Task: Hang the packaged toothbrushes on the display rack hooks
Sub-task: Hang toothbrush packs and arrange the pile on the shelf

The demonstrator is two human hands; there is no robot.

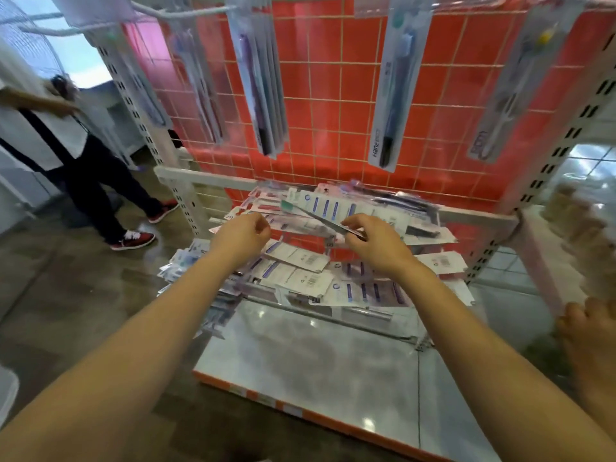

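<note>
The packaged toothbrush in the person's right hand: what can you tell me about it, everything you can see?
The packaged toothbrush is a long flat pack of clear plastic, with a dark handle and a green head showing through. It lies nearly level, tilted slightly, green end pointing left. The right hand pinches its near end between fingertips; the left hand hovers beside it, apparently not touching. It is held just above the loose pile of packs on the lower shelf, below the hanging packs. Print is too blurred to read.

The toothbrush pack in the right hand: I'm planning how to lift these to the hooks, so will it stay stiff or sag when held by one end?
Probably fairly stiff: the toothbrush pack juts left from the right hand without visibly drooping. Likely light, since a fingertip grip holds it. The clear glossy front may be slippery, and the loose pile beneath could slide if nudged.
</note>
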